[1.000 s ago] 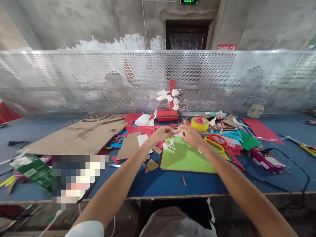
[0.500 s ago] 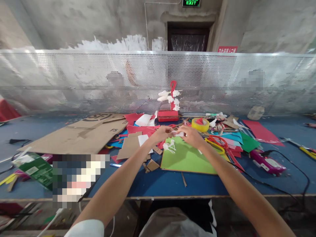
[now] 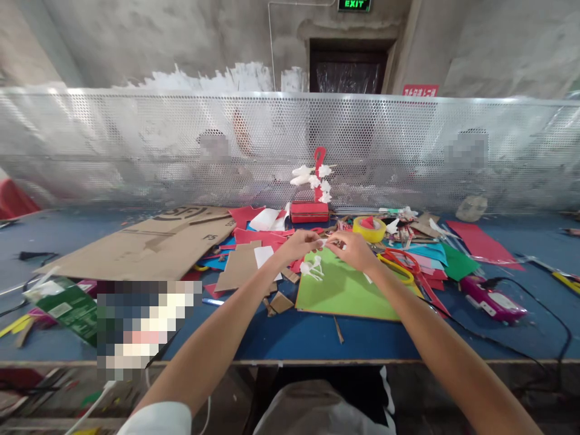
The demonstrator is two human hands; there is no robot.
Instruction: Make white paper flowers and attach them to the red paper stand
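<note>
My left hand (image 3: pixel 301 243) and my right hand (image 3: pixel 354 250) meet above the far edge of a green paper sheet (image 3: pixel 348 291). Both pinch a small white paper piece (image 3: pixel 327 243) between their fingertips. Just below it, small white paper flowers (image 3: pixel 312 266) lie on the green sheet. Behind my hands stands a red box (image 3: pixel 309 212) with a red stem bearing white paper flowers (image 3: pixel 316 177).
A large cardboard sheet (image 3: pixel 145 244) lies at the left. Coloured paper scraps, a yellow tape roll (image 3: pixel 368 228), red and yellow scissors (image 3: pixel 399 263) and a pink glue gun (image 3: pixel 493 298) with a black cable crowd the right. A perforated metal screen (image 3: pixel 136 145) backs the blue table (image 3: pixel 294 335).
My hands stay together on the white piece, with only slight finger movement. The view has shifted a little.
</note>
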